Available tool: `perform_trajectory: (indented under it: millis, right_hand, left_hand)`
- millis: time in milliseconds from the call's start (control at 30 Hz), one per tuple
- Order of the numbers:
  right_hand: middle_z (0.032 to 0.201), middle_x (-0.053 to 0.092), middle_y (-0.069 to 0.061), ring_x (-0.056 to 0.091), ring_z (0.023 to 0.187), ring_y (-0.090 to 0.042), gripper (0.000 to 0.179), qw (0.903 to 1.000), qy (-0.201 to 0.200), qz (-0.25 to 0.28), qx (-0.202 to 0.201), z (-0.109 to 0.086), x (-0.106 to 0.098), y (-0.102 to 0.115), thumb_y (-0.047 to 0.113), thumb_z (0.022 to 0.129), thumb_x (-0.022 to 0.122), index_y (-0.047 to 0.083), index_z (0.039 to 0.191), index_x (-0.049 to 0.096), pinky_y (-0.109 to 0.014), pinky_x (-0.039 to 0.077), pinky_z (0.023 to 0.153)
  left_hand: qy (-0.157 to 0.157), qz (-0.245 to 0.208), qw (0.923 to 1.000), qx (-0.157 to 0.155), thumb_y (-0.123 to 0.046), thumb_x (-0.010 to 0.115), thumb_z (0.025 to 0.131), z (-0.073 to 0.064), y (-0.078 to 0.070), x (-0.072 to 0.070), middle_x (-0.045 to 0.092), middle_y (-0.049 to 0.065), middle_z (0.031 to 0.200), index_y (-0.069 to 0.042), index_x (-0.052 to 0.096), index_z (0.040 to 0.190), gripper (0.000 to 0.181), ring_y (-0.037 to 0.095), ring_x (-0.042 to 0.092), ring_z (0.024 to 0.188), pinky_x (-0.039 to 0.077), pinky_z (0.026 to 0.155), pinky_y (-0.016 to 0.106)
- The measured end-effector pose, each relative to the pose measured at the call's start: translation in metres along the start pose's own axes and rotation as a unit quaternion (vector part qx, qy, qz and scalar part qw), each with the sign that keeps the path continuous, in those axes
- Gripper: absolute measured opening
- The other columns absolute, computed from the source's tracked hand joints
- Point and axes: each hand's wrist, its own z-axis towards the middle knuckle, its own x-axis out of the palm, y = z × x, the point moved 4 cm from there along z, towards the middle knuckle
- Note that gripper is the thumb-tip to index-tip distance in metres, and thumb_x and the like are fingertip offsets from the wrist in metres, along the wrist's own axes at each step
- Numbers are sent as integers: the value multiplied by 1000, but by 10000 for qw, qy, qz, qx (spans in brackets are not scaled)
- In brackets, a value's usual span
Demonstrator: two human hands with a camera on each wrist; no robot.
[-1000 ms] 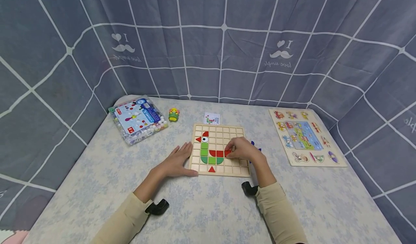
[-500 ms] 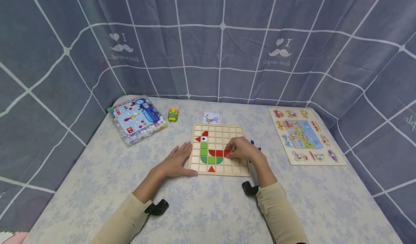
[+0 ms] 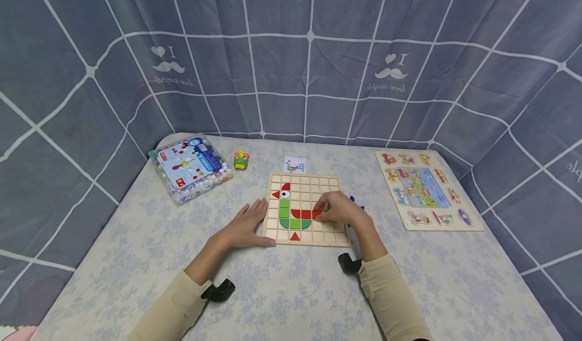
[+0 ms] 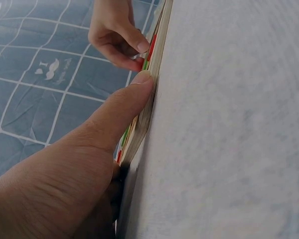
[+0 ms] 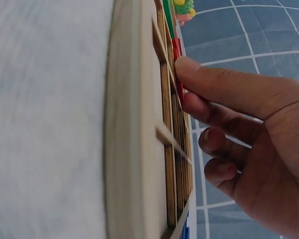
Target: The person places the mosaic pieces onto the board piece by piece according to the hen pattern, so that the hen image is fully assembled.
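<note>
A red tile (image 3: 316, 214) is pinched between thumb and forefinger of the right hand (image 3: 340, 208). Under this hand is placed the gridded wooden board (image 3: 305, 197), whose side is touched by the left hand (image 3: 245, 228), its fingers being extended.

"I", "love simple", mirrored on curtain (image 3: 282, 63)
</note>
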Motion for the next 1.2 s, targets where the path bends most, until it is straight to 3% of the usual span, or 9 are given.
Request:
perform_trajectory:
  millis: [200, 533, 800, 1200]
  right_hand:
    - [99, 70, -3, 53, 79, -14, 19, 9999, -153, 2, 12, -4, -11, -9, 17, 81, 79, 12, 99, 76, -28, 47, 66]
    - [102, 71, -11, 57, 77, -14, 24, 9991, -347, 166, -181, -16, -34, -27, 15, 83, 76, 3, 104, 74, -28, 48, 67]
    - [98, 71, -13, 52, 65, -13, 23, 9976, -676, -5, 157, -27, -49, -53, 15, 87, 72, 3, 105, 74, -27, 45, 56]
    - [106, 71, -18, 58, 77, -15, 29, 9971, -566, 178, 484, -36, -61, -87, 7, 81, 71, 0, 109, 73, -28, 47, 67]
  left_hand:
    - [2, 3, 10000, 23, -58, 74, 77, 0, 0, 0, 6, 15, 165, -3, 10, 156, 115, 31, 3, 153, 4, 123, 54]
    - [12, 13, 10000, 4, -58, 74, 77, -1, -1, -1, 6, 16, 164, -1, 10, 156, 116, 31, 3, 153, 4, 123, 54]
    - [14, 76, 10000, -7, -58, 74, 77, 1, 0, 1, 6, 15, 165, -2, 9, 156, 116, 31, 3, 153, 4, 123, 54]
    - [15, 95, 9999, -32, -58, 74, 77, 1, -1, 0, 6, 16, 164, -2, 10, 156, 116, 31, 3, 153, 4, 123, 54]
